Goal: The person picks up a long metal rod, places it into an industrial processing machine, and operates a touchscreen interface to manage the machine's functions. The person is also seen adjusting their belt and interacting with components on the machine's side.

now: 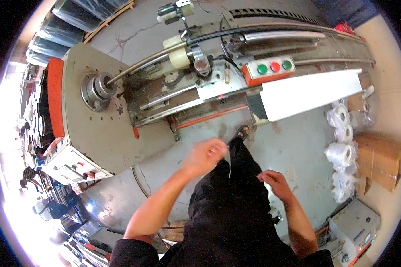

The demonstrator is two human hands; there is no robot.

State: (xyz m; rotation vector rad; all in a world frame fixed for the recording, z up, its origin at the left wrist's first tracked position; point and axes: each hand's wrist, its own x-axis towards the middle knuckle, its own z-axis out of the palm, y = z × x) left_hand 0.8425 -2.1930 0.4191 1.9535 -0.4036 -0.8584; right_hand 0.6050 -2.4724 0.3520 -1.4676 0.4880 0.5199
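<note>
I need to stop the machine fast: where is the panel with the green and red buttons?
In the head view, the button panel sits upper right of centre on the machine, just above the long white cover.

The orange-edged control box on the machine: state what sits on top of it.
On the control box sit three round buttons: green, red, green. Its inside is covered.

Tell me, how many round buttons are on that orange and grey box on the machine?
3, in a row on the button box: a green button at the left, a red one in the middle, another green one at the right. None looks hidden.
</note>
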